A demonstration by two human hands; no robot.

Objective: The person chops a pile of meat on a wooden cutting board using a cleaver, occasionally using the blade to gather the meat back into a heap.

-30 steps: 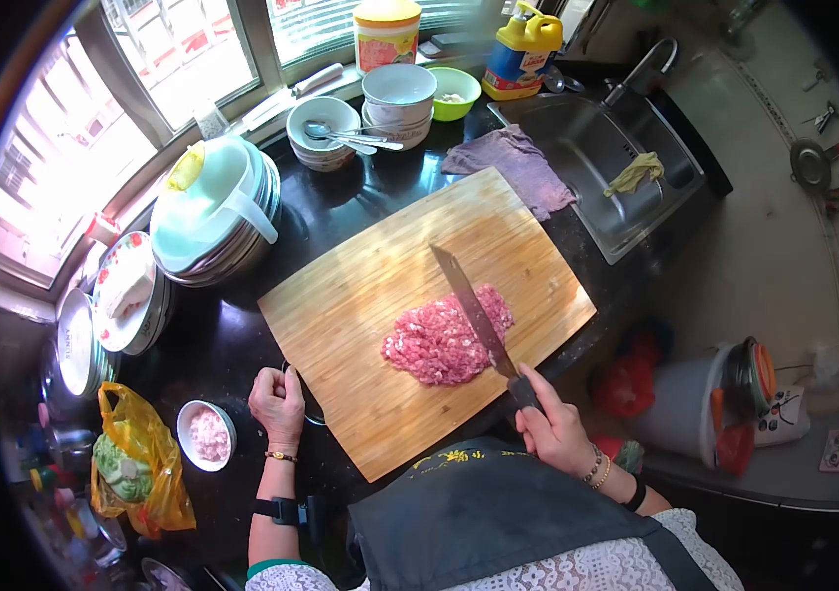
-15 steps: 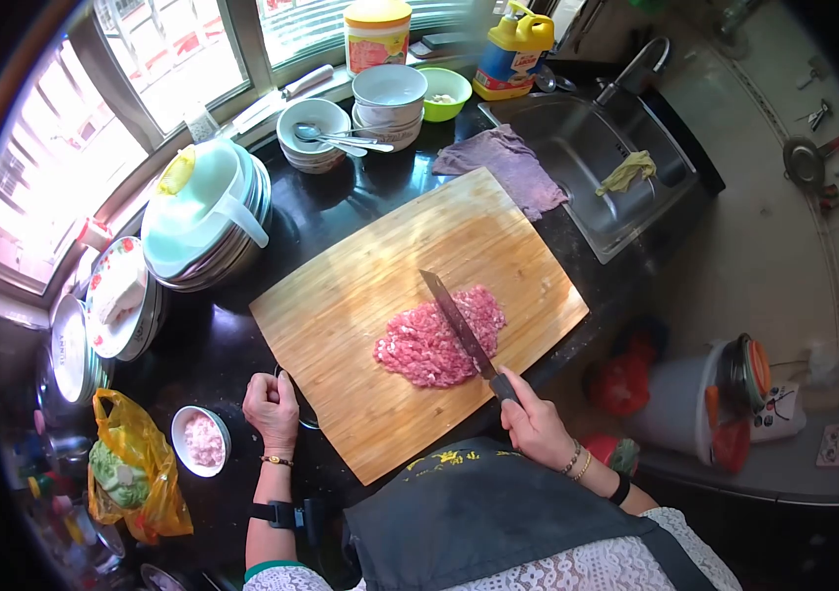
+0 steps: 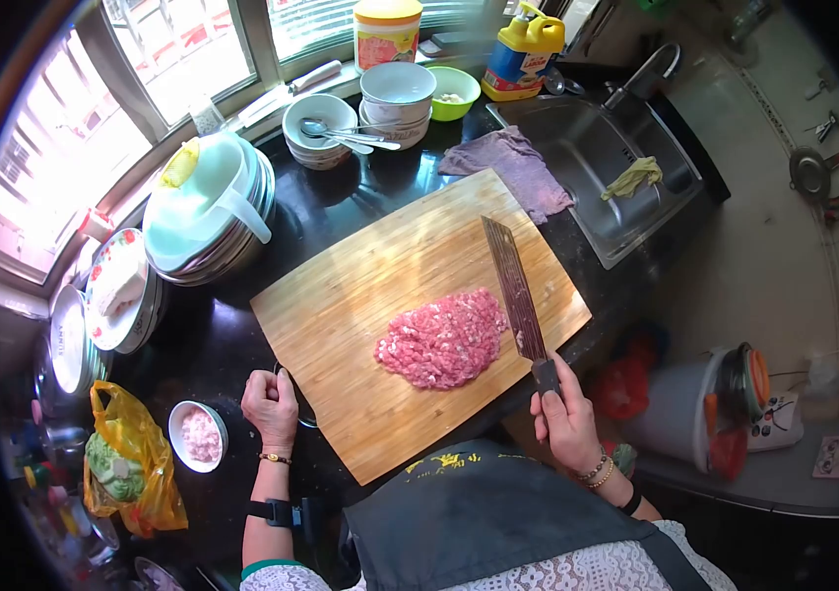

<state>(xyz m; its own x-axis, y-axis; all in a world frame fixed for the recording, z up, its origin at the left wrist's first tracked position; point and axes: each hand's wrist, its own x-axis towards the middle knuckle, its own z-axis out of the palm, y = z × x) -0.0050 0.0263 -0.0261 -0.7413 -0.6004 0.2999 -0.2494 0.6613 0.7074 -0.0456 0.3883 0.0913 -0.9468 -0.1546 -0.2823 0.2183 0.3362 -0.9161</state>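
Head view shows the right hand point(image 3: 569, 419) closed around the handle of a knife point(image 3: 516, 291). The blade, with its flat side turned to the camera, is at the right end of the minced meat point(image 3: 442, 340); whether they touch, I cannot tell. This meat lies as one flat heap on the wooden cutting board point(image 3: 351, 295). For working such a heap well, I think short, even strokes and a firm grip are best, the blade level with the board. The left hand point(image 3: 270, 404) is curled beside the board's left edge; if it holds something, I cannot tell. It is well apart from the blade, which seems safe. Further left are a bowl point(image 3: 224, 443) of pink paste and a yellow plastic bag point(image 3: 156, 463).
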